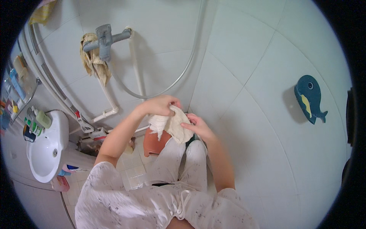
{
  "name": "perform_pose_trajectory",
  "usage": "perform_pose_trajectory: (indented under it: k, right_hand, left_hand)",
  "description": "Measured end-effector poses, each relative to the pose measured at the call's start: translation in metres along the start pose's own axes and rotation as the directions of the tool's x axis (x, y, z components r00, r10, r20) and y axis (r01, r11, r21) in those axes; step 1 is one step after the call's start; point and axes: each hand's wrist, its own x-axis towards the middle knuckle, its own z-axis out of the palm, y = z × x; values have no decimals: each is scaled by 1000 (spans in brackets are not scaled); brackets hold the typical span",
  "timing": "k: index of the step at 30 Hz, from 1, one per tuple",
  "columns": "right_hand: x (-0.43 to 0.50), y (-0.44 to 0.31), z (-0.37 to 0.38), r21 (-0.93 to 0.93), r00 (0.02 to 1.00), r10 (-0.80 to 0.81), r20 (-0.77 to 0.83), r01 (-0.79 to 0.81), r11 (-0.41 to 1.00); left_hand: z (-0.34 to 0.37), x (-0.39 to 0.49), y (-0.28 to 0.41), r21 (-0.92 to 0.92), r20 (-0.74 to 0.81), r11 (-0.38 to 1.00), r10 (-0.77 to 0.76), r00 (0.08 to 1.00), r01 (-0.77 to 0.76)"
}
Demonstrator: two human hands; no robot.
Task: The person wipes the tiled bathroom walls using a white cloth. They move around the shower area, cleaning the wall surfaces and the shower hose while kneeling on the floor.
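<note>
Between my two hands hangs a cream-white cloth (178, 126), its left end ragged and drooping. My left hand (164, 106) grips its upper edge, fingers curled over the fabric. On the right side, my right hand (198, 126) holds the cloth between thumb and fingers. Beneath the cloth stands an orange-brown plastic stool (154, 143), partly covered by the cloth and my knee. A dark green thing, mostly hidden, shows by my knees.
A grey shower mixer (105, 43) with a tan cloth (95, 61) over it is on the wall, its hose (183, 73) looping down. At left are a white washbasin (45, 154) with pump bottles (43, 118) and a laden shelf. A blue whale-shaped holder (308, 97) hangs at right.
</note>
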Motion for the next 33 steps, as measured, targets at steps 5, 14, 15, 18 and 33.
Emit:
perform_pose_trajectory:
  k: [5, 14, 15, 18, 33]
  right_hand:
    - [17, 25, 4, -734, 651, -607, -456, 110, 670]
    - [8, 20, 20, 517, 856, -24, -516, 334, 788]
    - [-2, 9, 26, 643, 894, -8, -449, 329, 692]
    - [-12, 6, 50, 486, 860, 20, -510, 269, 831]
    - [74, -102, -66, -591, 409, -610, -678, 188, 784]
  left_hand:
    - [41, 2, 3, 493, -544, 851, 142, 827, 179]
    - [134, 2, 16, 300, -627, 950, 265, 732, -87]
    - [134, -1, 15, 246, -609, 965, 229, 759, -93]
    - [132, -1, 10, 181, -530, 971, 228, 817, -154]
    - [-48, -128, -110, 169, -918, 940, 41, -395, -295]
